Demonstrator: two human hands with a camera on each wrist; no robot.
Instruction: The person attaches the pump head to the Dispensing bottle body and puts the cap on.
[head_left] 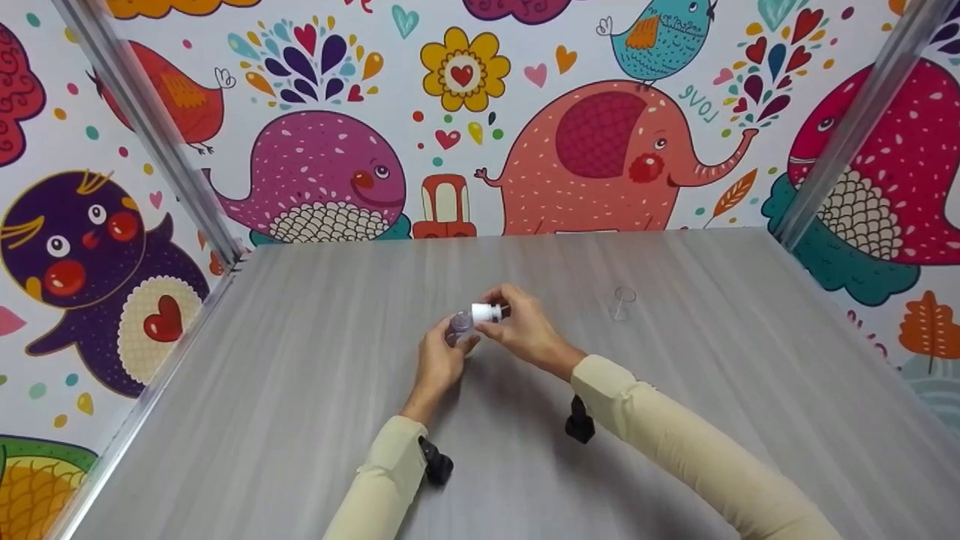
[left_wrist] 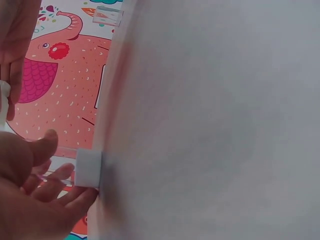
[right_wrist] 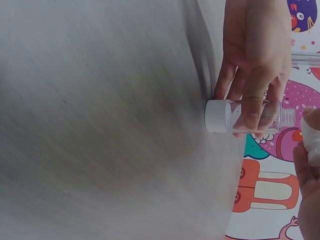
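Observation:
My left hand [head_left: 441, 361] grips a small clear bottle [head_left: 460, 324], thumb on one side and fingers on the other. In the right wrist view the bottle's white base [right_wrist: 217, 116] is close over the table, and its threaded neck [right_wrist: 288, 117] is bare. My right hand [head_left: 531, 330] pinches a white bottle top [head_left: 486, 313] between thumb and fingers, beside the neck. A gap separates the top from the neck in the right wrist view. In the left wrist view, the white base [left_wrist: 88, 168] shows below the left fingers.
A clear, cup-like cover [head_left: 623, 295] stands on the grey wood-grain table [head_left: 315, 360], to the right of my hands. Behind the table rises a wall [head_left: 480, 142] printed with cartoon animals. Metal posts [head_left: 161, 142] stand at the table's far corners.

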